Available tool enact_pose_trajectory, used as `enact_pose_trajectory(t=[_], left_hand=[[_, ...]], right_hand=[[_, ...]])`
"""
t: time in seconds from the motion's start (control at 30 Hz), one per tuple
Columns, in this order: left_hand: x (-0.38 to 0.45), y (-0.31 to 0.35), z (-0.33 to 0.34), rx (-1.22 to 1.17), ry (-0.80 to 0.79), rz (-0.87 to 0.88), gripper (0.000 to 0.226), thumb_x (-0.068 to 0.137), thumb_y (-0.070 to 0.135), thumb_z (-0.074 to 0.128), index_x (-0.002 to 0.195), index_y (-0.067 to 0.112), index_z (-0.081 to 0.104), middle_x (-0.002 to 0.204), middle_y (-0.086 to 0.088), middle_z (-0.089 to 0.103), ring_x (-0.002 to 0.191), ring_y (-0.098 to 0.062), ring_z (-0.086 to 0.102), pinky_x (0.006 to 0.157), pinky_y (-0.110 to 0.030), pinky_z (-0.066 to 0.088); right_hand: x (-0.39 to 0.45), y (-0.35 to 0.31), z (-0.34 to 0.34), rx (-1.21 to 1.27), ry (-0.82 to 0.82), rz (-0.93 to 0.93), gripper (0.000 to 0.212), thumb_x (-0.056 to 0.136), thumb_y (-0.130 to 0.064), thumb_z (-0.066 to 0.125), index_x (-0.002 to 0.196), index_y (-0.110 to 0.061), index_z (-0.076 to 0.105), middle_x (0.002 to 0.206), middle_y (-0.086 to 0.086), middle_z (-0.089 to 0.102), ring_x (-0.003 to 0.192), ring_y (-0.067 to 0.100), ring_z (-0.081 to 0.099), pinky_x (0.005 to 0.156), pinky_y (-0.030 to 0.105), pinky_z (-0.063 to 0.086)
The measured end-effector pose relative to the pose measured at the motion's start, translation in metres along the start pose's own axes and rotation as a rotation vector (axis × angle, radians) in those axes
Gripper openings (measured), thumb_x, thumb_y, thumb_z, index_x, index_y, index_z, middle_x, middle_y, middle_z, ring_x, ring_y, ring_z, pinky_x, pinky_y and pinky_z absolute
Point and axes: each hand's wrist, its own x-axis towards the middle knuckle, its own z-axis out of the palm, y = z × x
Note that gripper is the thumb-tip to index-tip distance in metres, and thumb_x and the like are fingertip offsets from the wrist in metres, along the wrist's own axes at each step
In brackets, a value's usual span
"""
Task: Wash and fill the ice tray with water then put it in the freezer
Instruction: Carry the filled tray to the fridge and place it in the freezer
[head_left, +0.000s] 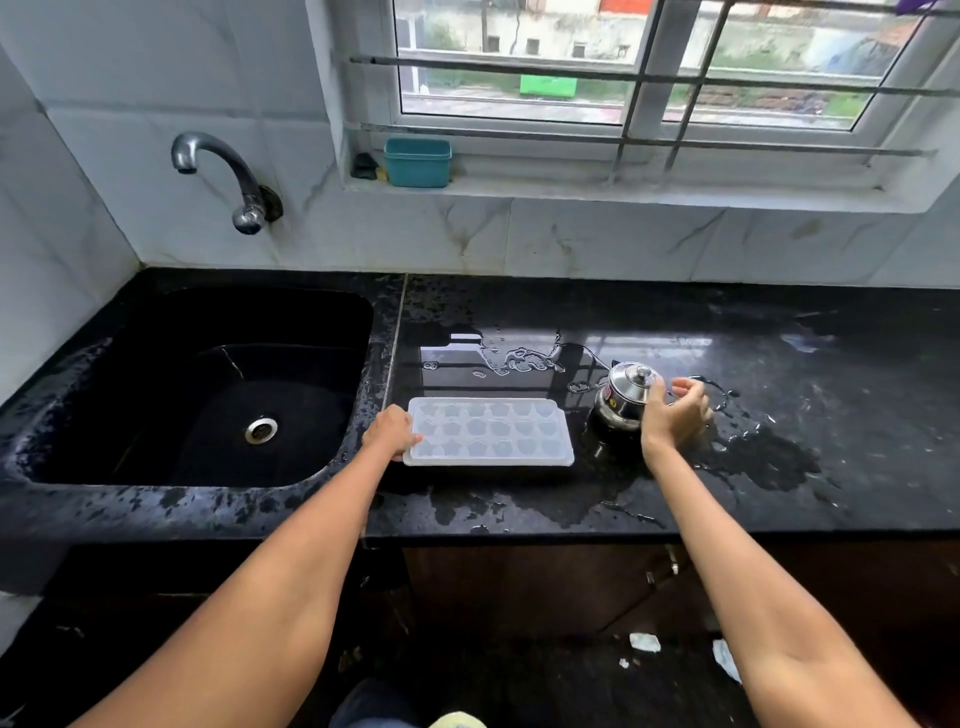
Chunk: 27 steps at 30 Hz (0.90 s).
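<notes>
A white plastic ice tray (491, 432) with star-shaped cells lies flat on the wet black counter (675, 499), just right of the sink. My left hand (390, 432) grips the tray's left end. A small steel kettle (623, 397) with a knobbed lid stands right of the tray. My right hand (672, 413) is at the kettle's right side, thumb against its body and fingers curled around where the handle sits; the handle itself is hidden behind the hand.
A black sink (208, 395) with a steel drain lies to the left, under a wall tap (223, 171). A teal tub (417, 162) sits on the window sill. Water puddles spread across the counter around the kettle.
</notes>
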Motion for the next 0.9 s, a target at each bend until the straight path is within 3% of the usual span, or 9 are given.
enact_pose_trajectory(t=[0.13,0.23,0.37,0.5,0.63,0.77,0.8,0.87,0.9], left_hand=[[0.000,0.000,0.000,-0.008,0.006,-0.011,0.036,0.087,0.015,0.066,0.060,0.015,0.042,0.083,-0.008,0.060,0.074,-0.025,0.064,0.082,-0.041,0.058],[-0.001,-0.003,0.001,-0.025,0.020,0.004,0.041,0.086,0.014,0.067,0.055,0.016,0.039,0.079,-0.008,0.057,0.077,-0.025,0.062,0.084,-0.042,0.057],[-0.003,-0.005,0.001,-0.054,0.015,0.009,0.039,0.084,0.014,0.068,0.056,0.016,0.041,0.085,-0.009,0.059,0.094,-0.030,0.068,0.086,-0.043,0.056],[-0.006,-0.002,0.000,-0.041,0.022,0.001,0.040,0.085,0.015,0.067,0.056,0.017,0.040,0.085,-0.008,0.056,0.093,-0.029,0.065,0.085,-0.035,0.053],[-0.007,-0.002,0.000,-0.046,0.017,0.012,0.041,0.085,0.014,0.066,0.056,0.015,0.037,0.084,-0.007,0.052,0.081,-0.021,0.052,0.071,-0.028,0.038],[0.001,-0.012,-0.001,-0.232,-0.040,-0.018,0.017,0.083,0.009,0.068,0.072,0.016,0.058,0.085,-0.006,0.057,0.081,-0.016,0.056,0.074,-0.030,0.057],[0.002,-0.014,-0.001,-0.337,-0.044,-0.027,0.008,0.085,0.006,0.065,0.083,0.014,0.064,0.087,-0.006,0.057,0.082,-0.017,0.057,0.067,-0.030,0.061],[0.002,-0.015,-0.002,-0.530,-0.050,-0.085,0.017,0.092,0.005,0.057,0.106,0.004,0.066,0.092,-0.009,0.059,0.076,-0.021,0.059,0.046,-0.019,0.055],[0.001,-0.015,-0.002,-0.589,-0.045,-0.109,0.019,0.095,0.007,0.054,0.109,0.000,0.065,0.094,-0.011,0.060,0.072,-0.023,0.059,0.044,-0.018,0.054]], right_hand=[[-0.028,-0.018,0.006,0.120,-0.089,-0.217,0.030,0.085,-0.036,0.046,0.089,-0.009,0.058,0.084,0.009,0.063,0.083,0.022,0.054,0.081,0.043,0.048],[-0.052,-0.010,0.009,0.108,-0.243,-0.326,0.027,0.089,-0.032,0.048,0.085,-0.008,0.060,0.074,0.013,0.066,0.069,0.027,0.062,0.068,0.036,0.052],[-0.065,0.003,0.013,-0.104,-0.421,-0.307,0.020,0.090,-0.012,0.051,0.094,-0.001,0.067,0.089,0.017,0.071,0.084,0.033,0.065,0.074,0.031,0.046],[-0.061,0.010,0.021,-0.289,-0.552,-0.159,0.029,0.087,-0.002,0.047,0.107,-0.001,0.067,0.111,0.020,0.067,0.105,0.036,0.060,0.091,0.033,0.044],[-0.065,0.006,0.031,-0.332,-0.603,-0.098,0.021,0.087,-0.007,0.053,0.090,0.002,0.072,0.098,0.021,0.070,0.092,0.035,0.062,0.076,0.032,0.045],[-0.063,0.002,0.038,-0.364,-0.624,-0.033,0.027,0.088,-0.014,0.058,0.075,0.006,0.069,0.081,0.024,0.066,0.079,0.033,0.061,0.065,0.030,0.038],[-0.062,0.002,0.039,-0.366,-0.625,-0.021,0.026,0.087,-0.014,0.059,0.078,0.007,0.070,0.083,0.025,0.068,0.083,0.034,0.063,0.067,0.031,0.040],[-0.061,0.004,0.043,-0.349,-0.633,0.003,0.021,0.085,-0.012,0.060,0.084,0.005,0.073,0.089,0.021,0.071,0.087,0.031,0.065,0.072,0.031,0.045],[-0.060,0.006,0.045,-0.345,-0.642,0.019,0.018,0.084,-0.010,0.061,0.086,0.003,0.074,0.089,0.019,0.071,0.085,0.027,0.064,0.076,0.031,0.047]])
